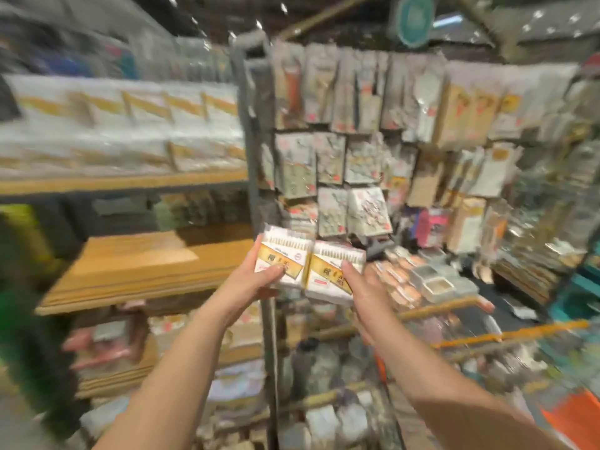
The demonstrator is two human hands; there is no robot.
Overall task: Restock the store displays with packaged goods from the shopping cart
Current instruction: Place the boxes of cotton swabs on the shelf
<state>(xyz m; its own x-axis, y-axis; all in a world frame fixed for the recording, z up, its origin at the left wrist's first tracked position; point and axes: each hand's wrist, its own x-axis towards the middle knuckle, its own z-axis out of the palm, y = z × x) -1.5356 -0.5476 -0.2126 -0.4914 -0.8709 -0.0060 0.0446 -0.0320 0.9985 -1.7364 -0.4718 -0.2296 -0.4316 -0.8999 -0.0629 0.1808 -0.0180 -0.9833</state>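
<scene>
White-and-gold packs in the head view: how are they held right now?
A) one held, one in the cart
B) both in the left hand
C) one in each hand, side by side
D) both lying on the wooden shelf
C: the left hand grips the left pack and the right hand grips the right pack, the two packs side by side in front of the shelf post.

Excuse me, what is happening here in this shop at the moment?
A person is restocking a shop display. The left hand grips one white and gold packet, and the right hand holds a second matching packet beside it. Both packets are held up in front of a metal upright between the displays. To the left, an upper shelf already carries rows of similar white and gold packets, and the wooden shelf below it shows bare wood. To the right hang many packaged goods. The picture is blurred.
</scene>
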